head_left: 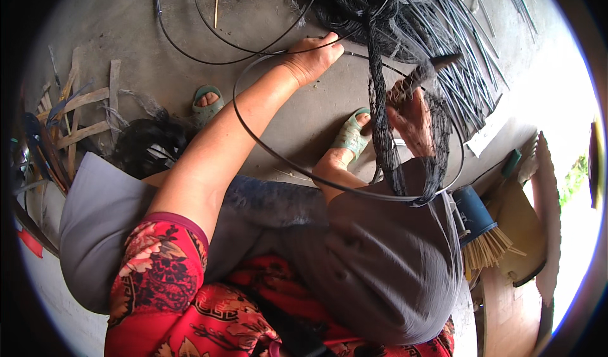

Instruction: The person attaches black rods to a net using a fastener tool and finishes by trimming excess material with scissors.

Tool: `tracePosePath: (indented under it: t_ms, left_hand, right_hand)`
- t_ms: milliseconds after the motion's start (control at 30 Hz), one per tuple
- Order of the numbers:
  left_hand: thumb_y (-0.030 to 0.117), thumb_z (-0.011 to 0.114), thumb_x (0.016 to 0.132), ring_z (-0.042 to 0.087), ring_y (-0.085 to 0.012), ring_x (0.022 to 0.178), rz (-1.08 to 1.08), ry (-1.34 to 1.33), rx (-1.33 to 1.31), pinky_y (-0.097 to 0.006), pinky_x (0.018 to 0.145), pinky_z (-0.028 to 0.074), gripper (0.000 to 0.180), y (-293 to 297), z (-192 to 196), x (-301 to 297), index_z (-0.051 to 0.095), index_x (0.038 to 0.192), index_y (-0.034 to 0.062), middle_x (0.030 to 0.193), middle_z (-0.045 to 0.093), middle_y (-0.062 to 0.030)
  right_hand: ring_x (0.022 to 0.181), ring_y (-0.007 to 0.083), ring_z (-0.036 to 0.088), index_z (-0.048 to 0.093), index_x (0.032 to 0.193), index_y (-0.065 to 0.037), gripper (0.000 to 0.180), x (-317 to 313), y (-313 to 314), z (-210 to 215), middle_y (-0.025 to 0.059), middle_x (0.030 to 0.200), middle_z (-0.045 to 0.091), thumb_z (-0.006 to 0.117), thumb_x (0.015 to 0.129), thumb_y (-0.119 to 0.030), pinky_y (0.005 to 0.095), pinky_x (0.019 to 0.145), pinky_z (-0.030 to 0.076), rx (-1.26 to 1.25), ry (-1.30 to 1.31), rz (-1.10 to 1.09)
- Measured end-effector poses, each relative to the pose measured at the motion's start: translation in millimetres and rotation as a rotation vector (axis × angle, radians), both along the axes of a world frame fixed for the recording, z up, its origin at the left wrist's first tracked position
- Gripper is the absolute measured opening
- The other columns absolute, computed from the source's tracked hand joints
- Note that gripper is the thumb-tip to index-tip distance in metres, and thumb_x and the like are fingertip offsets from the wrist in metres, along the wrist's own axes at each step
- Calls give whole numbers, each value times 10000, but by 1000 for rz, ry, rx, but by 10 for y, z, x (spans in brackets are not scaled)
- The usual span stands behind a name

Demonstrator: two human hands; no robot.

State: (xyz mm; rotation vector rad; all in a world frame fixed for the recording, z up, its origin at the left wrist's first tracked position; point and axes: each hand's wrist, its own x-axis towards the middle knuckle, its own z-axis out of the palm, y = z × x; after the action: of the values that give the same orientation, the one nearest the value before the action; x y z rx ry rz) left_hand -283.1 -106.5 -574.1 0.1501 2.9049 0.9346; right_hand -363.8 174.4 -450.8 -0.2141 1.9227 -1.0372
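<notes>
- A red short sleeve (161, 265) with pale and orange blossoms, black leafy figures and a plain maroon cuff band
- A red patterned fabric top (221, 309) bearing dark angular scrollwork
- A wide black strap (288, 328) across it
- Smooth grey cloth (386, 262) covering both knees
- Pale green open-toed slippers (352, 137), mottled on top

The floor (126, 21) is gray and hard, with some darker marks on it. Very bright white light (563, 91) shines in on the right, and a small patch of green (574, 178) shows there. Near it are tan boards (506, 309) and a blue tub (474, 208) with thin sticks (486, 248) poking out. Flat wood strips (88, 99) lie crossed on the left.
</notes>
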Motion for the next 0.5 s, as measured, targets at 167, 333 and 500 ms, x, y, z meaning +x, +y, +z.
tracePosePath:
  t_ms: [167,333,500]
  left_hand:
    - [70,635,972,772,-376,876,95,-38,102,-473,748,638,30,166,-118,90,620,977,95,1074,675,-174]
    - [81,639,977,780,-369,845,-101,99,-68,-484,739,639,23,188,-107,39,622,962,80,1128,713,-198]
    - [160,571,1064,769,-335,1015,88,-154,159,-459,879,622,137,214,-308,190,684,1113,102,1071,727,-174]
  right_hand:
    - [913,210,756,659,1378,-3,502,-34,-499,-346,107,1104,799,817,1018,-315,373,815,583,-177,266,-265]
    - [906,222,775,673,1335,-7,416,1,-670,-569,109,1076,809,775,1055,-297,366,827,596,-208,447,-341]
    - [899,234,794,687,1291,-11,338,38,-707,-756,112,1047,820,733,1093,-280,359,839,610,-204,406,-397]
